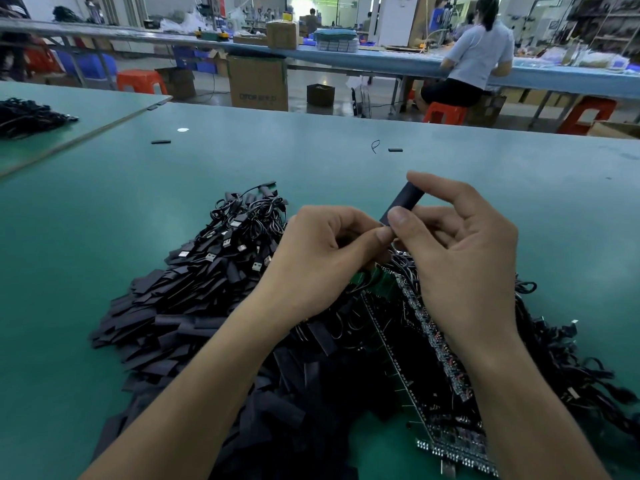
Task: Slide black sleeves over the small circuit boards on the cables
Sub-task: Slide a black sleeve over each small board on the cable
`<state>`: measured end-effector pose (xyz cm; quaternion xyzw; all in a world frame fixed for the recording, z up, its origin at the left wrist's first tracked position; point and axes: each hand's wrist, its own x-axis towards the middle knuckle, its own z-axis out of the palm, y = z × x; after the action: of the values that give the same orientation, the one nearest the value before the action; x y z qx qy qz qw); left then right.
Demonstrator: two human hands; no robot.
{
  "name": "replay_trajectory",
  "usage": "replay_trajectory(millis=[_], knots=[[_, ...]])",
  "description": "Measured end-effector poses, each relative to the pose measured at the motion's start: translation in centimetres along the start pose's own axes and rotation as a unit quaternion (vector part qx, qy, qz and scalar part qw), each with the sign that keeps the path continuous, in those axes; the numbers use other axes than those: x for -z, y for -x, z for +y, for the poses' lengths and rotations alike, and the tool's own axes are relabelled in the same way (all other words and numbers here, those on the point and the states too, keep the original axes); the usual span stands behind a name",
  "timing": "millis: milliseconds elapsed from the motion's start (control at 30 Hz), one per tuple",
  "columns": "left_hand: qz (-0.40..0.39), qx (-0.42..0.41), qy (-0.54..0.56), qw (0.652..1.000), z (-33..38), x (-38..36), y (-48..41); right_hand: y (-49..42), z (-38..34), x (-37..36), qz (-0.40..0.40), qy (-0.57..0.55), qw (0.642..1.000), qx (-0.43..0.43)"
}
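Above the sleeve pile [166, 327], our right hand [460, 258] pinches a tilted black sleeve [403, 200] between thumb and forefinger; our left hand [322, 258] curls at its lower end, grip hidden.

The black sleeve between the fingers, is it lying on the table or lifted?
Lifted: the right hand pinches the black tubular sleeve tilted above the green table.

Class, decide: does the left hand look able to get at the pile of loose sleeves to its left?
Probably yes: the pile of loose sleeves lies beside the left hand, nothing between. But its fingers are pinching at the end of the black sleeve held by the right hand.
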<state>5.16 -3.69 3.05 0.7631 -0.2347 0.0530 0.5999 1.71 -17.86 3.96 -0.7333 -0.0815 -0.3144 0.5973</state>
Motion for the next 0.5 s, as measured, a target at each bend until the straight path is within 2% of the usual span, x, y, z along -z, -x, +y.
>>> replay_trajectory(millis=[100, 167, 267, 367, 500], knots=[[-0.022, 0.012, -0.032, 0.999, -0.3, 0.4, 0.0, -0.2, 0.1, 0.1, 0.012, -0.018, 1.0, -0.018], [-0.065, 0.031, -0.083, 0.994, -0.8, 1.0, -0.2, -0.3, 0.0, 0.3, 0.03, -0.036, 0.998, -0.033], [-0.1, 0.066, -0.154, 0.981, -1.4, 1.9, -0.3, -0.6, -0.2, 0.8, 0.058, -0.104, 0.992, -0.05], [-0.049, 0.054, -0.144, 0.987, -1.8, 1.8, -0.6, -0.7, -0.2, 1.1, 0.076, -0.146, 0.984, -0.065], [0.028, 0.037, -0.172, 0.984, -2.2, 2.2, -1.1, -0.8, 0.0, 1.0, 0.094, -0.115, 0.986, -0.073]])
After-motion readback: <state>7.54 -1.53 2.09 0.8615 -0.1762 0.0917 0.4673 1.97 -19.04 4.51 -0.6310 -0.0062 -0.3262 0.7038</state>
